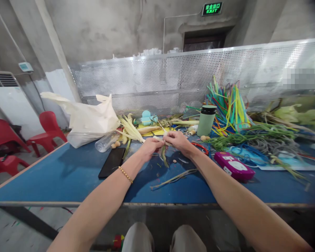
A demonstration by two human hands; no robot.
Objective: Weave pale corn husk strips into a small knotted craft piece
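My left hand (pixel 150 147) and right hand (pixel 177 140) meet fingertip to fingertip over the table (pixel 76 178), both with fingers closed in a pinch on a husk strip (pixel 165 159). The strip sits between them, its long axis running roughly far to near, the greenish tail dangling on the near side of my fingertips. Neither hand looks clearly nearer to it; which one grips tighter I cannot tell. Nearer me, a loose dry stalk (pixel 173 179) slants from near left to far right. Left of my hands lies a phone (pixel 111 162); beyond it, pale husks (pixel 132 129). Far right stands a green cup (pixel 207 122).
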